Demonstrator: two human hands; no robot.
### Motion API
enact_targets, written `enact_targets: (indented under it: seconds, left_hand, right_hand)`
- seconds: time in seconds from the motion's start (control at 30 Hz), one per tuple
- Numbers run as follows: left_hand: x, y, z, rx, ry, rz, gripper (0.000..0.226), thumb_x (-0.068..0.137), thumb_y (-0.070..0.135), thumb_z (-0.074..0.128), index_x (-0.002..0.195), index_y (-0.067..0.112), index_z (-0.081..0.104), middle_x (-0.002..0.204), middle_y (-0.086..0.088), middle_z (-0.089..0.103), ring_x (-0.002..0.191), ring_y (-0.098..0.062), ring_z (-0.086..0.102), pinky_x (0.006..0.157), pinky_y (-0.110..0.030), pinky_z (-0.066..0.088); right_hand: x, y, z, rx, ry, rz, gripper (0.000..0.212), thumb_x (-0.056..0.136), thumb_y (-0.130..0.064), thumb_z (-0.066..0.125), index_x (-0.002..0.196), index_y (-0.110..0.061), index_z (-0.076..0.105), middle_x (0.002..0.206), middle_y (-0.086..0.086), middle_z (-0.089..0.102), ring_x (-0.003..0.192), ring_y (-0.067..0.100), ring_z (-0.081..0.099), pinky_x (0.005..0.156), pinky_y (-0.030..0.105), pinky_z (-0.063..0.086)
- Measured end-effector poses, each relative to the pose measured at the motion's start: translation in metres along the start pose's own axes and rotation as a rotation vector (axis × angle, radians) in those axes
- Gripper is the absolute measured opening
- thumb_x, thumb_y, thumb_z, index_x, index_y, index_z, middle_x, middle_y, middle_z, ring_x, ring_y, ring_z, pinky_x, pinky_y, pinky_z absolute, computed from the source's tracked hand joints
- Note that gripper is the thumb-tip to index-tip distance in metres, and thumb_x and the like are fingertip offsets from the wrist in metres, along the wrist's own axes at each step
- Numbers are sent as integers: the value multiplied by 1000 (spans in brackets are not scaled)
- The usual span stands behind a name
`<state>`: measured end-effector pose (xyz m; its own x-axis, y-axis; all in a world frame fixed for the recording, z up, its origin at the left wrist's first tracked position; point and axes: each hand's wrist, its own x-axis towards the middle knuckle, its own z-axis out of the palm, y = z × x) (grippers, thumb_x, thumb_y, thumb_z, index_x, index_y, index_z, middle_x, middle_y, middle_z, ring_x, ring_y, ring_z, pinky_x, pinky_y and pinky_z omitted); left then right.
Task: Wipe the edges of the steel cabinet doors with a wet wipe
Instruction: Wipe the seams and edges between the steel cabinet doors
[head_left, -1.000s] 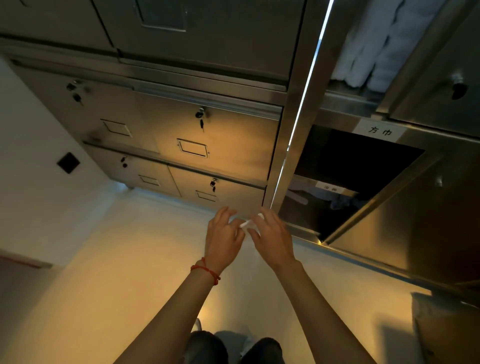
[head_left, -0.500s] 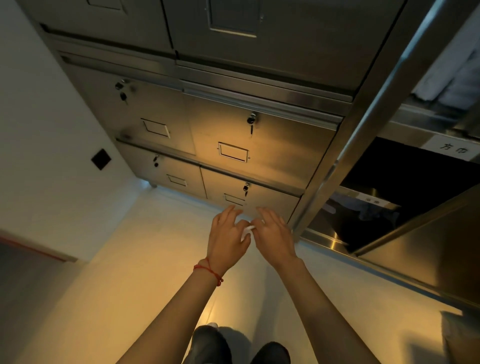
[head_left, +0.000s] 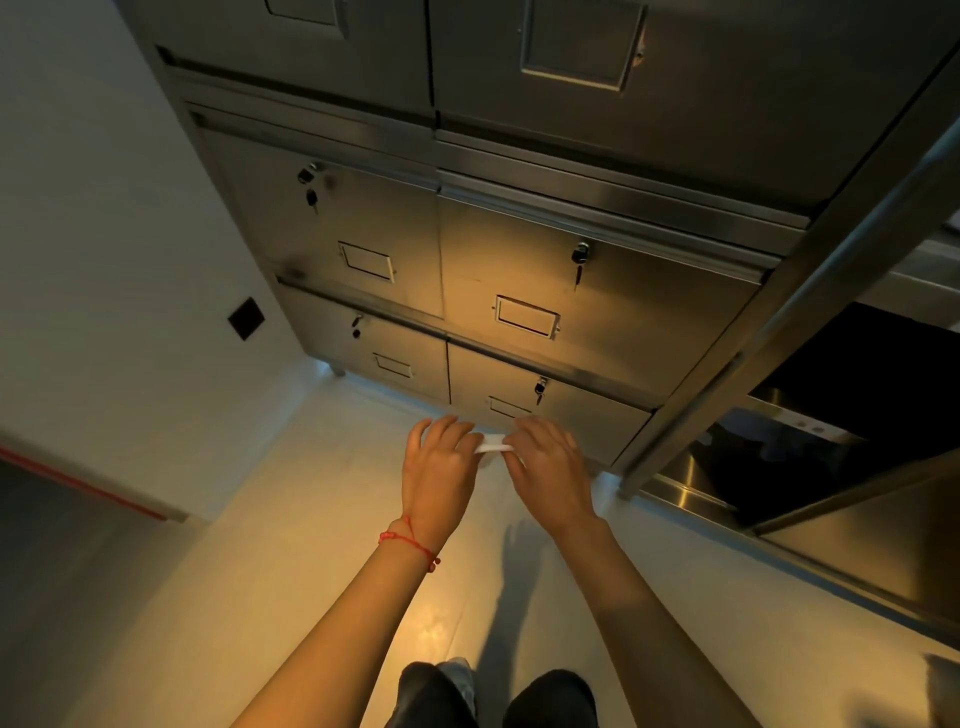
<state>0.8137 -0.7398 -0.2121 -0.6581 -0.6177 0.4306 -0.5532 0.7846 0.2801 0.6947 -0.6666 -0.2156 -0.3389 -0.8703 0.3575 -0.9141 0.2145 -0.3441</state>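
Pale, glossy flooring (head_left: 260, 597) lit in warm yellow fills the near ground, with dark trouser legs and a shoe seen at the bottom edge. Above it, two bare forearms are stretched forward, the left one marked by a thin red string bracelet (head_left: 408, 542). A small white folded wet wipe (head_left: 492, 445) is held in the air between the hands, clear of any steel: it is pinched at one end by the curled fingers of the left hand (head_left: 439, 465) and at the other by those of the right hand (head_left: 548, 465). The step in hand is judged to be refolding or stretching the wipe before contact. It would be done well if a clean, firm pad were formed and passed to one hand, so that it can be wrapped over a thin door edge and drawn along in one stroke. Just beyond the hands stand the brushed steel cabinet doors (head_left: 597, 306) with keyed locks (head_left: 580, 255) and label frames. To the right, an open steel door's edge (head_left: 769, 358) runs diagonally beside a dark open compartment (head_left: 857, 395), a likely next edge.
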Motion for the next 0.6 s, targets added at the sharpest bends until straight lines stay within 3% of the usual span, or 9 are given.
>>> enact_targets:
  seconds: [0.27, 0.6]
  left_hand:
    - [3, -12, 2, 55, 78, -85, 29, 56, 7, 88, 81, 6, 74, 83, -9, 72, 83, -29, 69, 80, -44, 51]
    - [25, -6, 11, 125, 117, -141, 30, 55, 8, 89, 81, 6, 74, 81, -9, 72, 80, -28, 69, 79, -44, 52]
  right_hand:
    - [13, -9, 6, 63, 108, -10, 19, 64, 0, 81, 80, -4, 72, 87, 13, 71, 86, 28, 68, 78, 42, 52]
    - [39, 8, 9, 109, 118, -98, 20, 64, 0, 81, 82, -2, 72, 87, 12, 71, 87, 26, 68, 81, 40, 53]
